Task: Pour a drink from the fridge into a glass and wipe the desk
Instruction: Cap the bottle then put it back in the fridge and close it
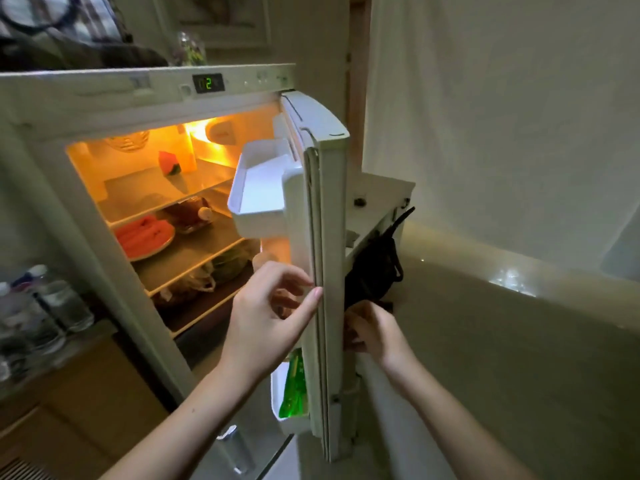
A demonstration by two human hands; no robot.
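The fridge (86, 98) stands open and lit inside, its door (329, 220) swung out to the right and seen edge-on. My left hand (273, 313) is on the inner side of the door, fingers apart, thumb tip touching the door seal. My right hand (372, 332) is on the outer side, fingers curled on the door's edge. A green drink bottle (294, 389) stands in the lower door shelf, below my left hand. The upper door shelf (256, 188) holds nothing that I can see.
Inside are a plate of red food (145, 237), a watermelon piece (169, 164), a dish (188, 213) and bagged vegetables (207, 271). Water bottles (41, 306) stand at left on a wooden cabinet (69, 393). A black bag (377, 268) hangs behind the door.
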